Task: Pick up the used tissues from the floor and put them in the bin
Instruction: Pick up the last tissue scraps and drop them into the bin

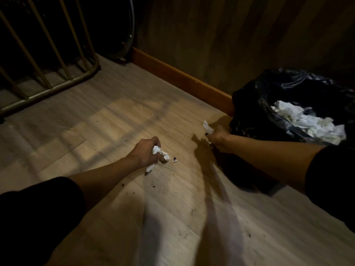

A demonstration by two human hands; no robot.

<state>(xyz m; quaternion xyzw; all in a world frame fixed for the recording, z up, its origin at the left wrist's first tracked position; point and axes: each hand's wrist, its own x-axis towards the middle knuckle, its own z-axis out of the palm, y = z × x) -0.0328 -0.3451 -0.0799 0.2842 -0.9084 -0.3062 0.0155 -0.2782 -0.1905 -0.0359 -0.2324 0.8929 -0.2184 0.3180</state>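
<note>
Far left: metal rail over dim stairs, detail lost in shadow

Left hand low on the floor, fingers curled tight round a crumpled tissue; white ends poke out beside the fist and below it. A small dark scrap lies just beside, too small to identify

Right hand near the bin, fist closed on a 2nd tissue, 1 end sticking up. Fingertips hidden behind the knuckles

Bin at right, black liner, holds a heap of white tissues; its right side is cut off by the frame edge

Step in hand: both tissues gripped, neither binned yet. Next move probably calls for lifting each fist over the liner rim and opening the fingers there; right hand is closest, left must cross well over

Dark crumbs dot the floor. No other loose tissue seen, though the gloom may hide 1
</note>
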